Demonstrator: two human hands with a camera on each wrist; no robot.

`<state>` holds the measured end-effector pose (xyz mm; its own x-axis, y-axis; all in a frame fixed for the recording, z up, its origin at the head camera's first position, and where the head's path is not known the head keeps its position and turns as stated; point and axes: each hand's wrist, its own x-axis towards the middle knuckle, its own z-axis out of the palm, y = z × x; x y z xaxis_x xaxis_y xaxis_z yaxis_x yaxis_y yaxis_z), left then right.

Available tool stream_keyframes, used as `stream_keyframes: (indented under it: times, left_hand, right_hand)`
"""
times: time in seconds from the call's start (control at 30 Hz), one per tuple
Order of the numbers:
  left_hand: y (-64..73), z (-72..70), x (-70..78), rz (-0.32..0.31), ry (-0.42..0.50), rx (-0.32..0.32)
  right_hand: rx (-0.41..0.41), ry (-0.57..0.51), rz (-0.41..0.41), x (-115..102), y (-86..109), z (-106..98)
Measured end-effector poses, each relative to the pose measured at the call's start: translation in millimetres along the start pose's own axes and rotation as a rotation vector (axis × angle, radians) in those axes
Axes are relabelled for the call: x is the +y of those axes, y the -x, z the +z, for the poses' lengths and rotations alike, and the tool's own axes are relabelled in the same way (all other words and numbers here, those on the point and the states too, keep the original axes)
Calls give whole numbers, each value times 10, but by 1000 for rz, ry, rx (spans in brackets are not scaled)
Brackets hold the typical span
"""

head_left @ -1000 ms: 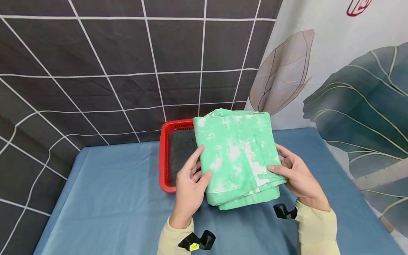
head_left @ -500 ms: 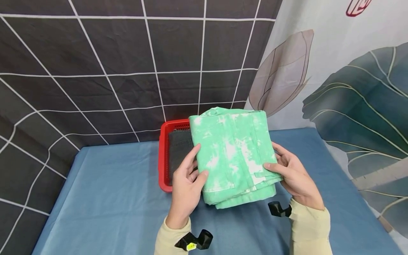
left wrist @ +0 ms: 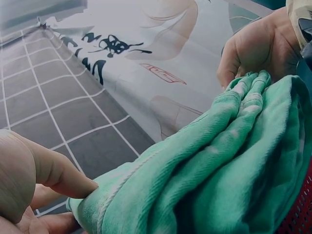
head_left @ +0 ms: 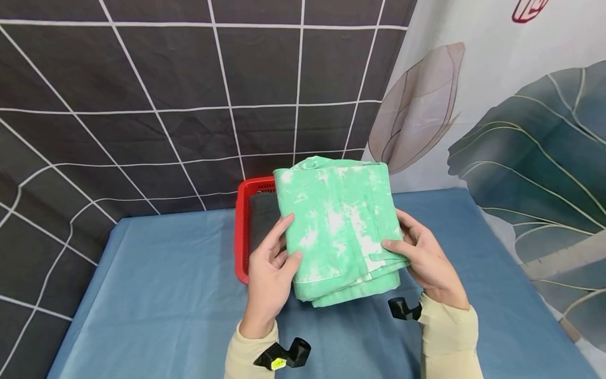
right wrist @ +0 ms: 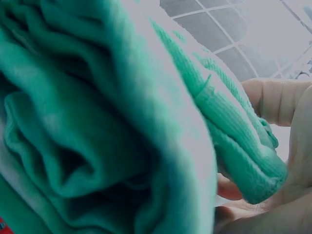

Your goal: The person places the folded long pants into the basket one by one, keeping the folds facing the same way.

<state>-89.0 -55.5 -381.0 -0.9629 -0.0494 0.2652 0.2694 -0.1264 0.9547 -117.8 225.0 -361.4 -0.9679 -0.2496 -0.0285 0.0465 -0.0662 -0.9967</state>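
Note:
A folded green garment with white tie-dye blotches is held up between both hands in the head view. My left hand holds its left edge, and my right hand grips the lower right edge with the thumb on top. Fingers behind the cloth are partly hidden. In the left wrist view, the garment's layered green folds stretch from my left fingers toward my right hand. Close in the right wrist view are thick rolled layers of the garment, with the right hand beside them.
Behind and below the garment, a red plastic basket stands on a blue-covered table. Dark folded cloth lies in the basket, partly covered from sight. A dark gridded curtain and a white leaf-print curtain border the table.
Both hands have carried the folded garment a little to the left, so it covers more of the red basket from view. The grip looks the same.

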Motion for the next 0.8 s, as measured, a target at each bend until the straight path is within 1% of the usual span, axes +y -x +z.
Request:
stream_keyframes:
  times: [0.23, 0.53, 0.67, 0.8]
  left_hand:
    - [0, -18, 0, -1, 6, 3]
    - [-15, -51, 7, 15, 16, 19]
    - [-14, -64, 10, 6, 12, 37]
    - [-15, -75, 14, -5, 5, 51]
  right_hand:
    - [10, -9, -14, 30, 1, 27]
    - [-9, -26, -53, 40, -9, 85]
    - [-12, -26, -70, 56, -24, 115]
    - [6, -28, -67, 85, -39, 137]
